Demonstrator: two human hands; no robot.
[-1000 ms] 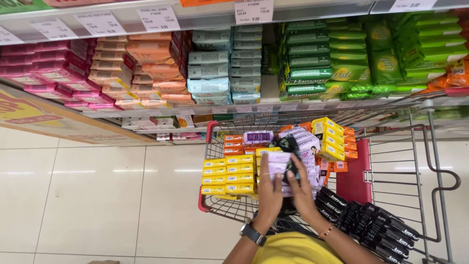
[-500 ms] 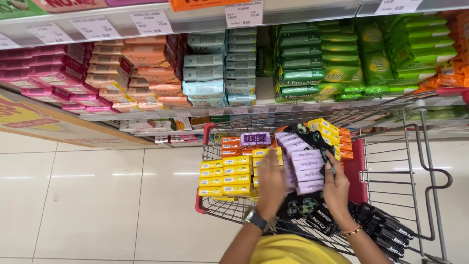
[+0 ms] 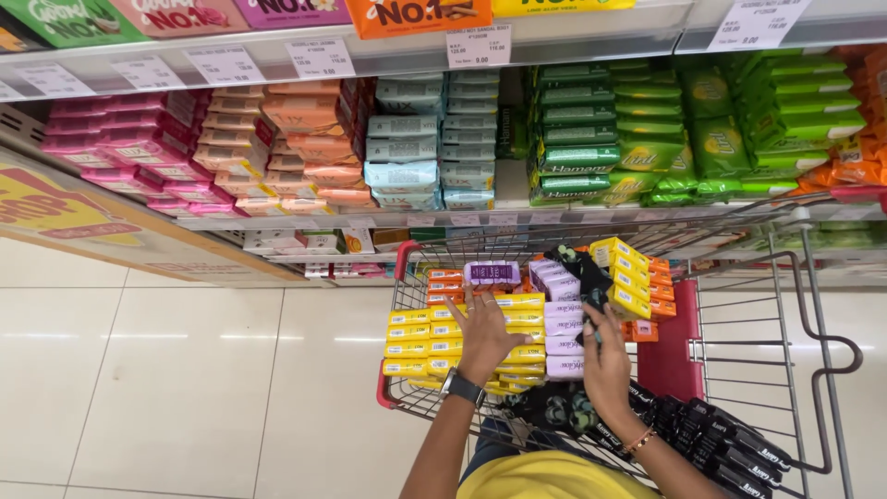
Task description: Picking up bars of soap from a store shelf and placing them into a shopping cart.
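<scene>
Hands apart: left hand (image 3: pixel 482 340) flat on yellow boxes (image 3: pixel 418 344), right hand (image 3: pixel 605 356) touching lilac packs (image 3: pixel 562 319).

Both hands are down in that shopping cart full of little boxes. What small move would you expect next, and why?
Probably closing the left hand on a few yellow boxes. It lies flat and open on that stack, gripping nothing, while the right hand rests by the pale purple boxes. The cart stands against shelves of similar packs.
</scene>
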